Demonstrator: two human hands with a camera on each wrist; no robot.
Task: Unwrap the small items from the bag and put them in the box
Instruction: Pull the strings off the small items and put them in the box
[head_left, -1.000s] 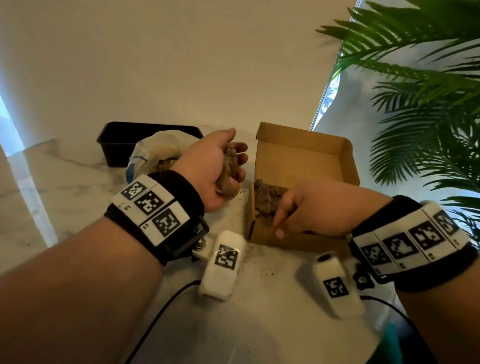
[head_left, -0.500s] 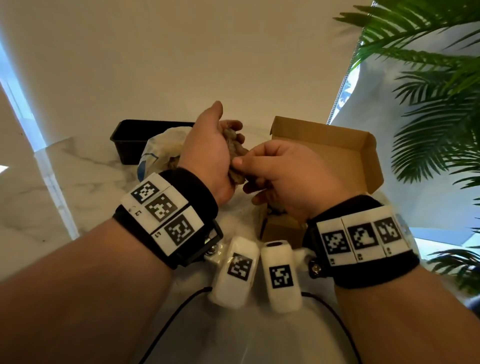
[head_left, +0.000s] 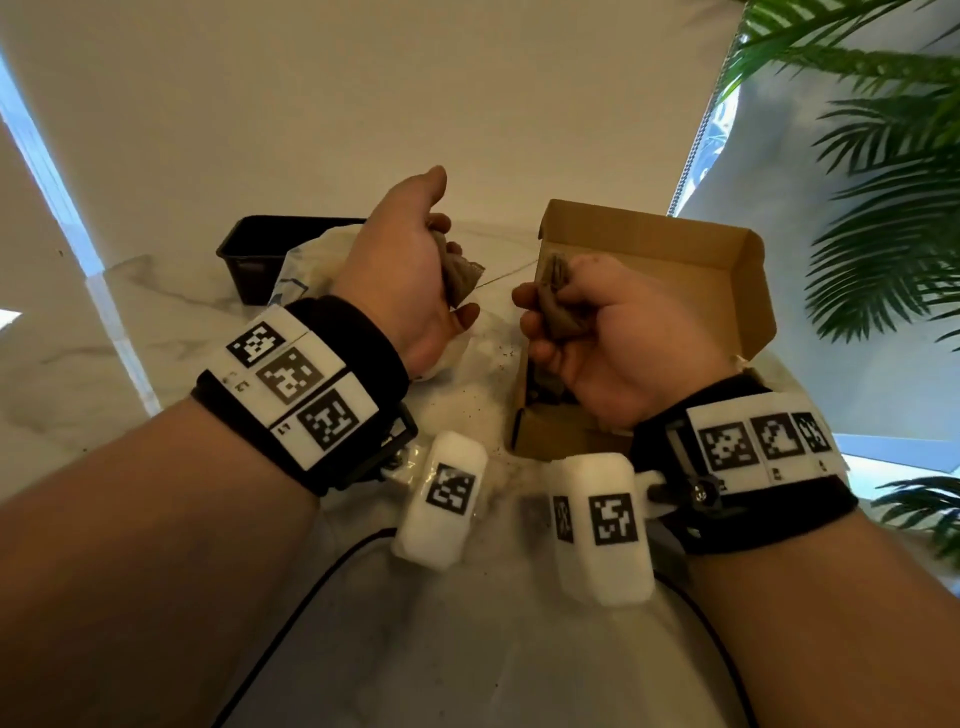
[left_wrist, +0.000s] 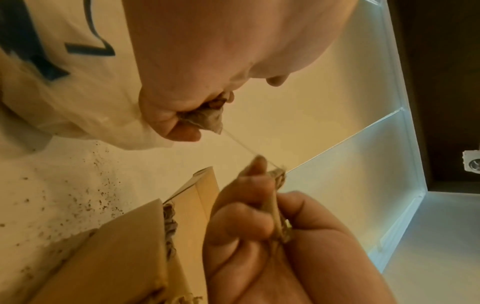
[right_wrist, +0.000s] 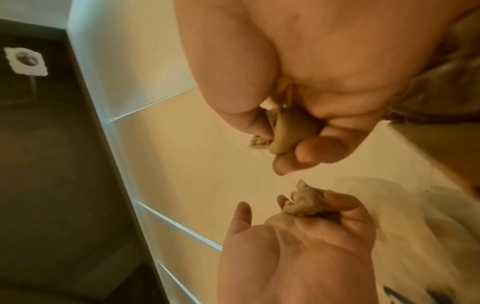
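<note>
While both hands hover above the marble tabletop (head_left: 130, 332), the left hand (head_left: 410, 270) curls its fingers around a crumpled brown bundle (head_left: 460, 275), and the right hand (head_left: 602, 332) pinches a second brown piece (head_left: 556, 306) between thumb and fingers. A thin thread (left_wrist: 241, 146) runs taut from one piece to the other across the gap between the hands. The open cardboard box (head_left: 675, 270) sits under and behind the right hand, which hides much of its inside; some brown items (left_wrist: 170, 224) lie in it near the front wall. The white plastic bag (head_left: 306, 265) lies behind the left hand, largely covered by it, and a black tray (head_left: 249, 260) stands just behind the bag. Dark crumbs (left_wrist: 85, 195) are scattered on the tabletop between the bag and the box. Palm fronds (head_left: 883, 182) hang at the right, beyond the box.
</note>
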